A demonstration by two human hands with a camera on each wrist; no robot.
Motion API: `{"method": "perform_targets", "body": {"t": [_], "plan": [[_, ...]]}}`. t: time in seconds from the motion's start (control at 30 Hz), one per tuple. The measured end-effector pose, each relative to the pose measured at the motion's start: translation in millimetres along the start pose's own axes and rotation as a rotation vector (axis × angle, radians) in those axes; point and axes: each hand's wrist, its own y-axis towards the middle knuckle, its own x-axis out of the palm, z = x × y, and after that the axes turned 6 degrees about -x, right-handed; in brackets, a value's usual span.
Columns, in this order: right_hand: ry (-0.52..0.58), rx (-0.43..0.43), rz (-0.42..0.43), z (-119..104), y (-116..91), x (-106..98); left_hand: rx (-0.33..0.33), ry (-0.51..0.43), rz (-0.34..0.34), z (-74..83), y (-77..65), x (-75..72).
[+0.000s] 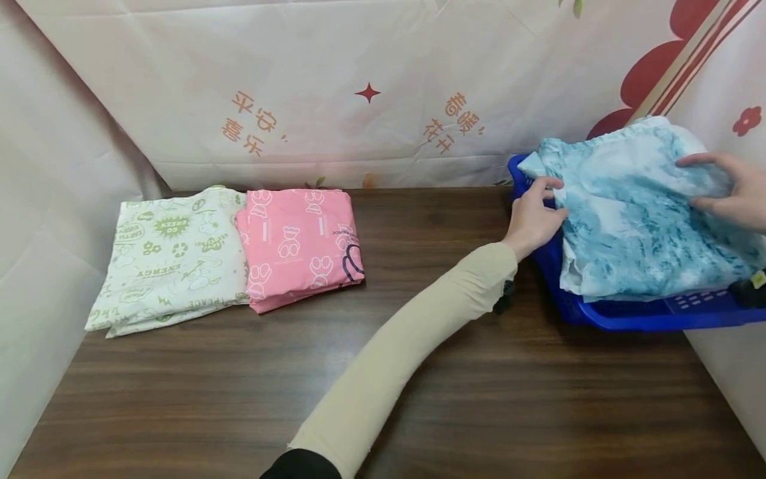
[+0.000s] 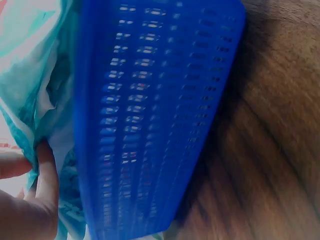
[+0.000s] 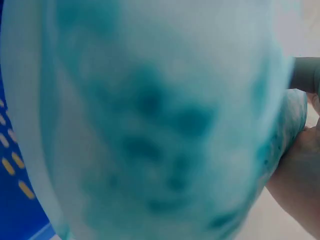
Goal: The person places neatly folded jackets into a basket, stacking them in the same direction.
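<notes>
A blue-and-white tie-dyed garment [image 1: 634, 219], loosely folded, lies over the top of a blue plastic basket [image 1: 622, 322] at the right. My left hand [image 1: 532, 216] pinches the garment's left edge between thumb and fingers, beside the basket's left wall; the left wrist view shows a fold of fabric [image 2: 25, 107] caught there. On the garment's right side, my right hand [image 1: 733, 189] grips the cloth, its other fingers hidden by fabric. Close up in the right wrist view, the blurred cloth [image 3: 150, 150] covers most of the picture.
On the left of the brown wooden table [image 1: 419, 372] lie a folded pale-green printed cloth [image 1: 173, 259] and a folded pink printed cloth [image 1: 302, 246], side by side. A patterned white curtain [image 1: 335, 53] hangs behind. The basket reaches past the table's right edge.
</notes>
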Motion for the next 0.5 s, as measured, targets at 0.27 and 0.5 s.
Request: {"method": "perform_targets", "body": {"t": [0.27,0.5], "plan": [[0.003,-0.024,-0.032,21,0,-4,0.042,0.093,0.01,-1.8,-4.0,16.9],[-0.038,-0.023,-0.095,19,0,-3,0.098,0.203,0.011,-2.8,-4.9,23.2]]}}
